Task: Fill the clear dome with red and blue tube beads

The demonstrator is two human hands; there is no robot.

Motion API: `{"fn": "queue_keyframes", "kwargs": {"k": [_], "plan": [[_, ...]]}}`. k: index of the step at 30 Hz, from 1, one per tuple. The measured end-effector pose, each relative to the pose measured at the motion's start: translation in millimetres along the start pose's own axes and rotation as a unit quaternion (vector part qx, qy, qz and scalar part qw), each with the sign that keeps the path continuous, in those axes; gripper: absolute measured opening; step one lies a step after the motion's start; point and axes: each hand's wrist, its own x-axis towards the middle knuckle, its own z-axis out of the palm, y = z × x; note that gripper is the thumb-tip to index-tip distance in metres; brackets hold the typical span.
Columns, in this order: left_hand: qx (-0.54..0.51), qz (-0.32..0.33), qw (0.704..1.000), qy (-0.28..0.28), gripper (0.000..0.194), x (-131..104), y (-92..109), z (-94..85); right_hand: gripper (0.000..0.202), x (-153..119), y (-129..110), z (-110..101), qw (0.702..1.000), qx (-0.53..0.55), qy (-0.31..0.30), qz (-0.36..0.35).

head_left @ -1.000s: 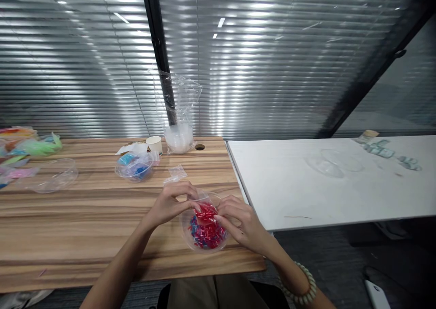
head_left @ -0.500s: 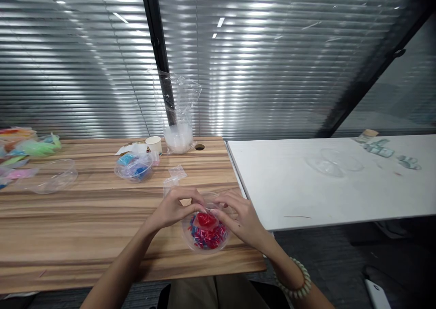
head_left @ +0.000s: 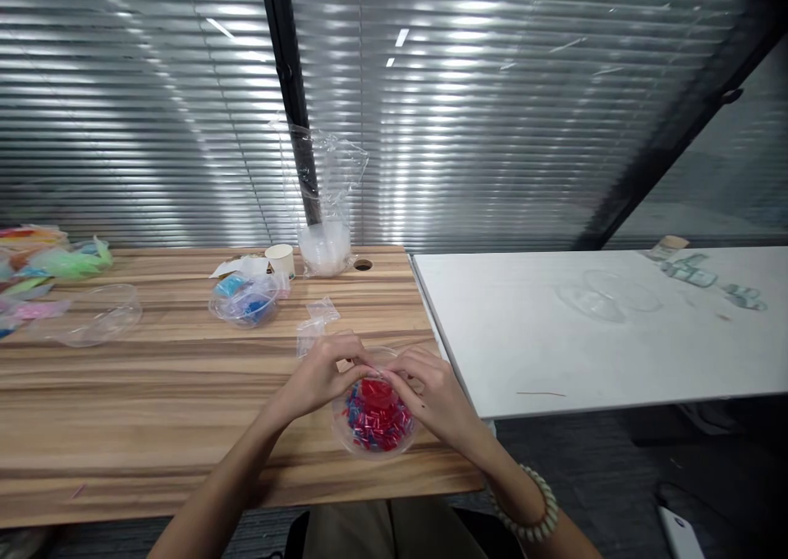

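Small pieces (head_left: 382, 429) are mixed red and blue, the bag (head_left: 376, 392) shows red, the bowl (head_left: 375, 455) is clear, the surface (head_left: 153, 403) is brown with dark streaked grain, and the cup (head_left: 281, 262) is white.

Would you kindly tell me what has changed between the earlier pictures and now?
The left hand has shifted slightly right, and the right hand has brought its fingertips left and farther from the person, so the fingertips of both now come together at the upper edge of the small bag of red pieces. The clear bowl below, the paper cup and the wooden table stayed as they were.
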Motion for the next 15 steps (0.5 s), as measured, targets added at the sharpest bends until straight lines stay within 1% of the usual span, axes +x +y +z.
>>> {"fn": "queue_keyframes", "kwargs": {"k": [6,15], "plan": [[-0.013,0.011,1.0,-0.003,0.018,0.2,-0.8,0.6,0.016,-1.1,1.0,2.8,1.0,-0.012,0.008,-0.024],[-0.027,0.027,0.999,-0.024,0.019,-0.8,2.1,-0.6,0.016,-1.8,-3.6,-1.8,0.999,-0.017,-0.001,-0.027]]}}
